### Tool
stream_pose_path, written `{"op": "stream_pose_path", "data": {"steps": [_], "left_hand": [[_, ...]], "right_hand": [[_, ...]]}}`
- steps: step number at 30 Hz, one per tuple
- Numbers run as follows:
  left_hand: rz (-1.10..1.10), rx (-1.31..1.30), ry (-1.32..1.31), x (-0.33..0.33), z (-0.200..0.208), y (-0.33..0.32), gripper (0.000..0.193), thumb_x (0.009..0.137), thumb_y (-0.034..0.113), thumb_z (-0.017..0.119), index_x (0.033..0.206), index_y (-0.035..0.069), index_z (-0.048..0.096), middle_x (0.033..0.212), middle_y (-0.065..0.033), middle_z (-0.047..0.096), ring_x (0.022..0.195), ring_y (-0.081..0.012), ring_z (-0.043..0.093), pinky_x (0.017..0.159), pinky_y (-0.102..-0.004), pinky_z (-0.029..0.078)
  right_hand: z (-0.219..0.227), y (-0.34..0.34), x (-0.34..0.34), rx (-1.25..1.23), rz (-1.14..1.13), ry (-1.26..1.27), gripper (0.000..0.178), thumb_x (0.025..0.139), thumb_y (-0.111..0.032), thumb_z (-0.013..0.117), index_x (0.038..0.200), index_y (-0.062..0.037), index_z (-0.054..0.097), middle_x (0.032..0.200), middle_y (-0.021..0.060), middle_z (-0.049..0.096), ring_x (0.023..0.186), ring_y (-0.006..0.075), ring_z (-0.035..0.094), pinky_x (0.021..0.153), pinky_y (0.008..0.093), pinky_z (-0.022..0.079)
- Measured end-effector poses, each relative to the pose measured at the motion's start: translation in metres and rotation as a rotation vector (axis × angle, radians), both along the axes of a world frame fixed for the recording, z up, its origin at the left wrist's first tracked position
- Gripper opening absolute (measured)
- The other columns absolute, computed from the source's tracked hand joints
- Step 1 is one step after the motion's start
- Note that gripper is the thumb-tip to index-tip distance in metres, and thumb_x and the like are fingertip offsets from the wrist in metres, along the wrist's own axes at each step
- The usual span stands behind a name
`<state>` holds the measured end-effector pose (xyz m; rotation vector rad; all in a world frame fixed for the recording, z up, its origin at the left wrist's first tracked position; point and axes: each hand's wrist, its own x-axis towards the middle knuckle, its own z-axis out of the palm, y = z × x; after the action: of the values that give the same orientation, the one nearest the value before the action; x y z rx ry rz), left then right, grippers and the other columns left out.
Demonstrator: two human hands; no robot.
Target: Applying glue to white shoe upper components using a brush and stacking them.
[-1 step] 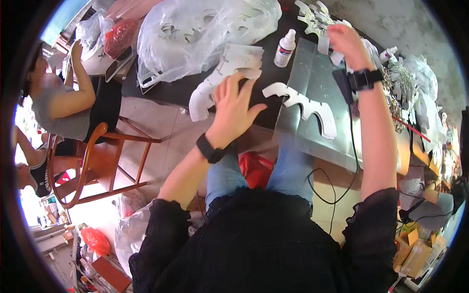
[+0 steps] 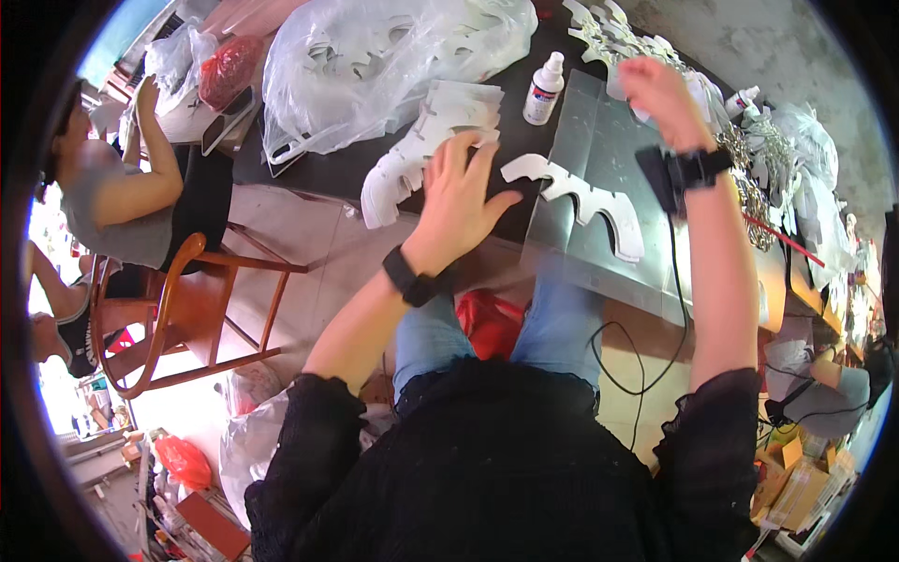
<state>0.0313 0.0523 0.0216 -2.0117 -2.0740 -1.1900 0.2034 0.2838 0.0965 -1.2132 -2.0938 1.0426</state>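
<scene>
My left hand (image 2: 456, 200) is open, thumb and fingers apart, over the right side of a stack of white curved, notched sheet pieces (image 2: 398, 173). The fingertips reach the stack's edge. One more white curved notched piece (image 2: 590, 203) lies by itself across the left edge of a grey metal plate (image 2: 590, 122). My right hand (image 2: 663, 101) is at the far end of the plate, beside a heap of similar white pieces (image 2: 609, 36). Its fingers are bent and closed; what they hold, if anything, is hidden.
A white spray bottle (image 2: 543, 89) stands left of the plate. Behind the stack lies a large clear plastic bag (image 2: 375, 70) of white pieces. Metal chains (image 2: 754, 192) hang at the right. A black cable (image 2: 676, 272) trails down. Another person sits left, near a wooden chair (image 2: 187, 309).
My left hand has shifted slightly right. My right hand has moved slightly left and down, its fingers still bent. The lone white piece stays in place on the plate.
</scene>
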Motion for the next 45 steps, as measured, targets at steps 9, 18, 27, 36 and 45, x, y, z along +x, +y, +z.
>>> {"op": "stream_pose_path", "data": {"steps": [9, 18, 27, 36, 45], "left_hand": [[0.161, -0.126, -0.301, -0.004, -0.008, 0.129, 0.084, 0.058, 0.028, 0.079, 0.12, -0.007, 0.034, 0.117, -0.0271, 0.043, 0.11, -0.0372, 0.043, 0.09, -0.0401, 0.038], [0.115, 0.015, -0.28, -0.024, -0.024, 0.193, 0.049, 0.058, 0.022, 0.078, 0.094, -0.002, 0.055, 0.093, -0.0193, 0.06, 0.088, -0.0319, 0.058, 0.078, -0.0374, 0.045], [0.031, -0.189, -0.066, -0.002, -0.013, 0.147, 0.057, 0.065, 0.03, 0.073, 0.104, -0.004, 0.05, 0.106, -0.0246, 0.05, 0.101, -0.0386, 0.049, 0.086, -0.0408, 0.041], [-0.052, -0.174, 0.093, 0.049, -0.02, 0.064, 0.045, 0.066, 0.012, 0.068, 0.107, 0.001, 0.052, 0.099, -0.0136, 0.047, 0.097, -0.0306, 0.048, 0.082, -0.0363, 0.04], [-0.157, -0.124, -0.16, 0.078, 0.004, 0.048, 0.028, 0.07, 0.014, 0.062, 0.094, 0.002, 0.058, 0.088, -0.0134, 0.062, 0.082, -0.0263, 0.059, 0.074, -0.0322, 0.045]], "right_hand": [[-0.074, -0.13, 0.089, 0.478, 0.072, -0.318, 0.043, 0.071, -0.013, 0.066, 0.109, -0.0031, 0.049, 0.104, 0.0216, 0.05, 0.096, 0.0391, 0.048, 0.082, 0.0419, 0.041], [-0.096, -0.128, 0.09, 0.353, -0.021, -0.191, 0.049, 0.067, -0.015, 0.07, 0.109, -0.0016, 0.049, 0.095, 0.0206, 0.052, 0.088, 0.037, 0.052, 0.075, 0.0412, 0.043], [-0.09, -0.127, 0.088, 0.289, -0.066, -0.165, 0.048, 0.065, -0.007, 0.069, 0.107, -0.001, 0.048, 0.095, 0.0202, 0.054, 0.087, 0.037, 0.054, 0.074, 0.0406, 0.044], [-0.081, -0.126, 0.102, -0.014, -0.046, 0.066, 0.042, 0.073, -0.01, 0.064, 0.11, -0.0006, 0.046, 0.083, 0.0159, 0.062, 0.077, 0.028, 0.061, 0.068, 0.0344, 0.046], [-0.084, -0.133, 0.147, -0.078, -0.072, 0.151, 0.031, 0.077, -0.011, 0.06, 0.103, 0.0028, 0.054, 0.088, 0.0085, 0.062, 0.078, 0.0143, 0.057, 0.07, 0.027, 0.044]]}}
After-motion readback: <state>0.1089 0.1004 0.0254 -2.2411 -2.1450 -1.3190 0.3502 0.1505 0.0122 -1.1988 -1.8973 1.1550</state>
